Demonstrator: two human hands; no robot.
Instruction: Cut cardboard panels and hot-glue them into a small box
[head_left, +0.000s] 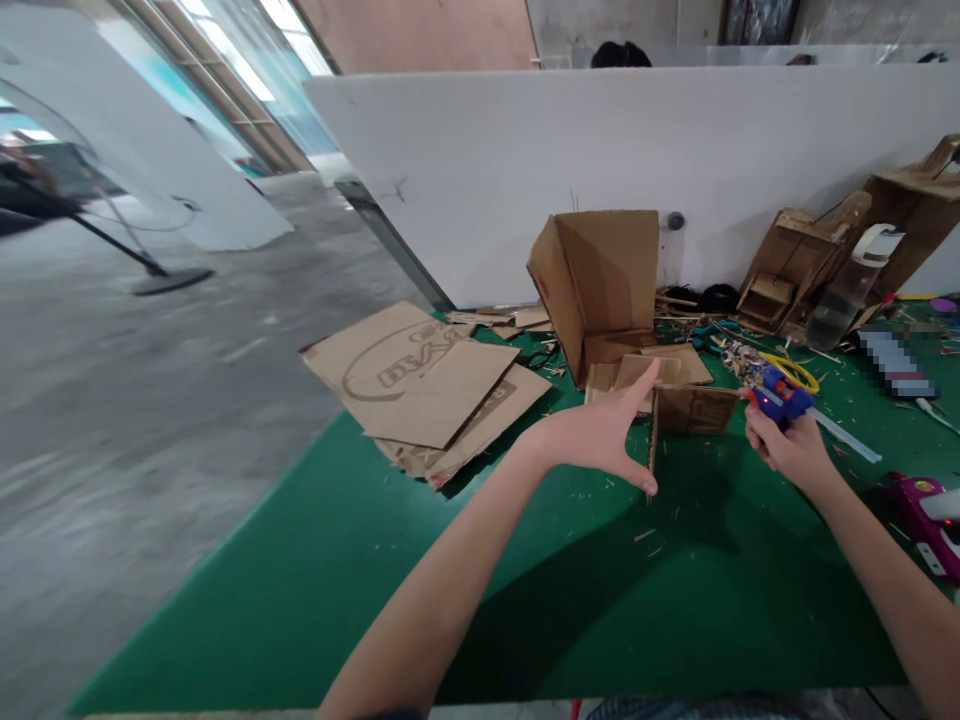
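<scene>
My left hand (pixel 592 432) reaches over the green table with thumb and fingers spread wide. It is beside a small cardboard piece (pixel 696 410) whose panels stand upright and meet at a corner; I cannot tell whether the fingertips touch it. My right hand (pixel 787 450) is wrapped round a blue hot glue gun (pixel 780 393) with a small red light. A clear glue stick (pixel 847 436) sticks out of its rear, and its front end points towards the far left. Flat cardboard scraps (pixel 679 362) lie just behind the upright piece.
A larger open cardboard box (pixel 607 280) stands against the white partition (pixel 487 170). Printed cardboard sheets (pixel 420 385) are stacked on the left. To the right are a water bottle (pixel 851 285), wooden-looking cardboard structures (pixel 799 250), a phone (pixel 896 362) and a magenta tool (pixel 926 520).
</scene>
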